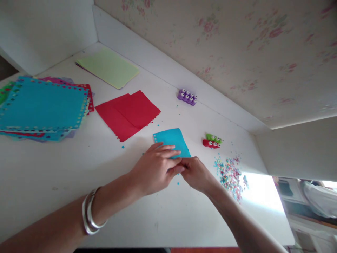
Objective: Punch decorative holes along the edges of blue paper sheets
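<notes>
A small sheet of blue paper (172, 138) lies on the white table, with a row of punched holes along its left edge and a notched right edge. Across its near part rests my left hand (158, 167), fingers stretched out and slightly apart, two silver bangles on the wrist. My right hand (196, 174) is closed at the paper's near right corner, touching the left fingertips. Whatever it grips is hidden beneath the fingers. Two red sheets (129, 114) overlap just beyond, their near edges punched.
At the left is a pile of punched coloured sheets (50, 103). A pale green stack (110, 66) lies farther back. Near the wall sit a purple row of small pieces with eyes (187, 97) and green and red ones (212, 141). Confetti (231, 175) is heaped at right.
</notes>
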`<state>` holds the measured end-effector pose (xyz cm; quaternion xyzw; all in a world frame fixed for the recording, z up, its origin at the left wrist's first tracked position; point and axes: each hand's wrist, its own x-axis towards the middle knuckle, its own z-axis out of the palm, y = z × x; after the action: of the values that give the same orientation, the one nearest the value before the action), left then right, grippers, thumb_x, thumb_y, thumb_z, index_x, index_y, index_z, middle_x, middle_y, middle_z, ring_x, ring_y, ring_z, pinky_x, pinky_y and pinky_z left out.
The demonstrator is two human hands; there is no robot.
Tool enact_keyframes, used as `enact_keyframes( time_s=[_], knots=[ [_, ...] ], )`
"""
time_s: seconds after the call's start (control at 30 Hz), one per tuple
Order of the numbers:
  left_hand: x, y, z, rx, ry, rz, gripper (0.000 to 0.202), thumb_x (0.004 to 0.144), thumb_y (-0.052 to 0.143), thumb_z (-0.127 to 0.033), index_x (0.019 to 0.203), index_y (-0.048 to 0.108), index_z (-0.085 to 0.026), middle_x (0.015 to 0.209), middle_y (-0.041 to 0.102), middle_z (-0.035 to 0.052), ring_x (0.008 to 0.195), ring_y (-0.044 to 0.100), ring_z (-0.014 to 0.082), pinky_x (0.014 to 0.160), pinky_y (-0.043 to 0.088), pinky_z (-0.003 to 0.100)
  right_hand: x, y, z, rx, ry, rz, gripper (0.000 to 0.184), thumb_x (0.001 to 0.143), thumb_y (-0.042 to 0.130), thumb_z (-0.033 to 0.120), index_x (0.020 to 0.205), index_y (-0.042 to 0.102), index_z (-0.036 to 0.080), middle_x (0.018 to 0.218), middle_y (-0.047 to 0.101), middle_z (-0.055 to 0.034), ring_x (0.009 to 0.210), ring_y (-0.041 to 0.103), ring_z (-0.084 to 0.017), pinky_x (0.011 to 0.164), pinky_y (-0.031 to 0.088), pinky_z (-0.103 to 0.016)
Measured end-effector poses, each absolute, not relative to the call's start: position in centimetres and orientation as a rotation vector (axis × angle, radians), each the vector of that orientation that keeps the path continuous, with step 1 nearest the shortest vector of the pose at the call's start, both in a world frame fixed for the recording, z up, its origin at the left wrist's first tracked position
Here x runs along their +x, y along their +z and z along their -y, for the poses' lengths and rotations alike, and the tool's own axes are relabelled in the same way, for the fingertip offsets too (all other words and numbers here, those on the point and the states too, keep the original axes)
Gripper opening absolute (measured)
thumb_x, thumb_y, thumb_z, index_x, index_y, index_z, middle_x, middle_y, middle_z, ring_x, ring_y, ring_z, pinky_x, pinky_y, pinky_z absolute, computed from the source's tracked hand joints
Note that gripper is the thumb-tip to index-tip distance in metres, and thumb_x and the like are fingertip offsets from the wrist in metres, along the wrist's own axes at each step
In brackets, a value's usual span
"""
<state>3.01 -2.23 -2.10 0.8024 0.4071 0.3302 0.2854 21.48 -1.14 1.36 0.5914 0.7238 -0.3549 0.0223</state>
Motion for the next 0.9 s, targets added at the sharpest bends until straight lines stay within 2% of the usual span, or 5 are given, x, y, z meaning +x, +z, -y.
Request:
enact_keyframes(
  time_s=[0.17,0.37,0.6,0.8,0.9],
  knots=[
    [3.9,-3.4,2.3,2.133,0.832,-1.014,0.025,0.095,0.054,-0.02,0.115,0.069,-0.025,0.116,0.072,-0.002,0.124,0.057,0.0194,0.114,0.034,0.044,21.7,0.8,1.3,1.894,-1.107,-2.227,0.028,0.083,0.045,0.021,0.059,0.06,0.02,0.057,0.053,0.0014,0.054,0.043,-0.011,0.05,0.028,-0.023],
    [3.6,-3.3,2.0,2.203,0.865,-0.99,0.025,0.094,0.054,-0.018,0.114,0.07,-0.02,0.114,0.073,0.0013,0.121,0.06,0.0193,0.111,0.04,0.041,21.8,0.6,1.2,1.898,-1.111,-2.274,0.027,0.083,0.045,0.02,0.059,0.058,0.019,0.059,0.052,0.0023,0.054,0.041,-0.01,0.051,0.027,-0.023],
    [1.8,-3.4,1.2,2.311,0.894,-1.191,0.03,0.098,0.045,-0.023,0.121,0.064,-0.019,0.122,0.069,0.0075,0.114,0.063,0.0217,0.105,0.045,0.044,21.9,2.5,1.7,1.883,-1.109,-2.293,0.044,0.093,0.048,0.047,0.057,0.051,0.02,0.05,0.041,0.0045,0.05,0.036,-0.01,0.048,0.024,-0.024],
    [1.1,-3.9,0.9,2.425,0.887,-1.186,0.026,0.094,0.05,-0.017,0.113,0.067,-0.02,0.123,0.068,0.0071,0.119,0.06,0.0231,0.108,0.042,0.046,23.4,3.3,3.0,1.795,-1.27,-2.201,0.043,0.094,0.049,0.044,0.058,0.052,0.02,0.053,0.053,0.002,0.049,0.046,-0.01,0.052,0.034,-0.024],
    [1.2,-3.9,0.9,2.408,0.874,-1.187,0.026,0.093,0.051,-0.017,0.113,0.068,-0.02,0.121,0.069,0.0064,0.117,0.06,0.0219,0.108,0.042,0.045,24.1,3.4,4.1,1.846,-1.194,-2.226,0.042,0.097,0.043,0.042,0.064,0.055,0.02,0.056,0.057,0.0011,0.054,0.051,-0.011,0.056,0.035,-0.025]
  ],
)
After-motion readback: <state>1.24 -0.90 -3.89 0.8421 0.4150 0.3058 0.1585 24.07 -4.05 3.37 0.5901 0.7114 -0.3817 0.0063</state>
